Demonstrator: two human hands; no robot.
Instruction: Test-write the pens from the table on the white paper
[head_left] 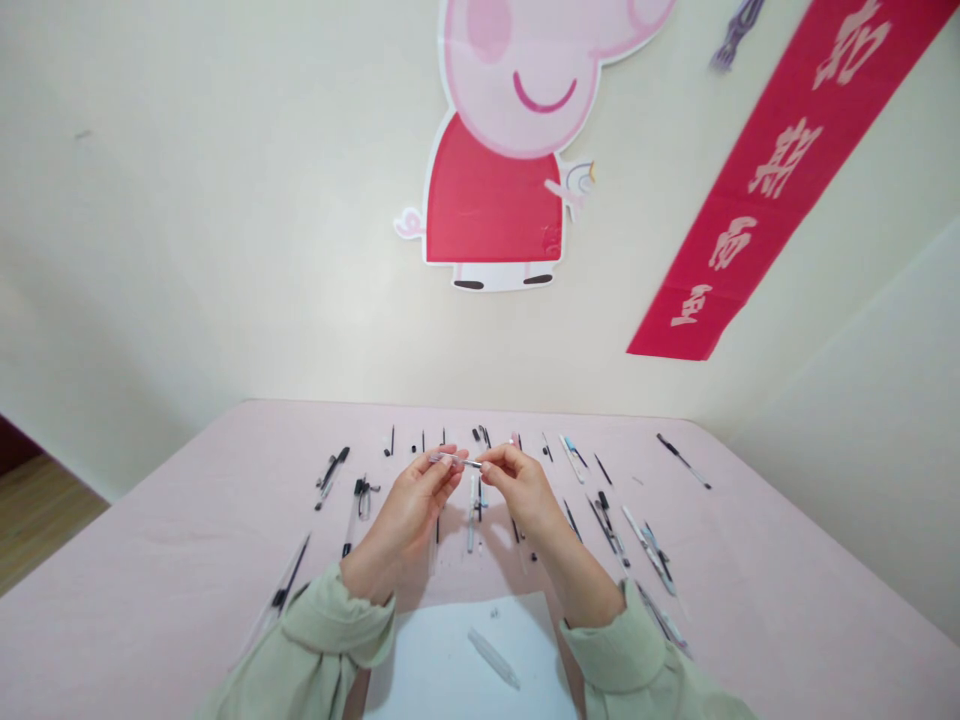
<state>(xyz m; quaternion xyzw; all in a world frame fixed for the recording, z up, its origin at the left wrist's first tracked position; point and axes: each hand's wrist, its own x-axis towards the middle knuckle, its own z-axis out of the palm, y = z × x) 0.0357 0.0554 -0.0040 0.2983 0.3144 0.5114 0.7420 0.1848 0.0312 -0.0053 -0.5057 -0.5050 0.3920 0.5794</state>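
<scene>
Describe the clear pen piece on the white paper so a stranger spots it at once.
Start at the pink table, then find the white sheet at its near edge, between the green sleeves. The clear pen piece lies slanted on that sheet; the other pen parts lie on the pink surface.

Matt pink tablecloth (150, 560), clear-plastic pen barrel (493, 657).

Cream wall (225, 200), cartoon pig cutout (517, 140), red banner (780, 170); pink table (150, 560); wood floor (37, 520) at left

Illegible pale characters on red banner (780, 170)
</scene>
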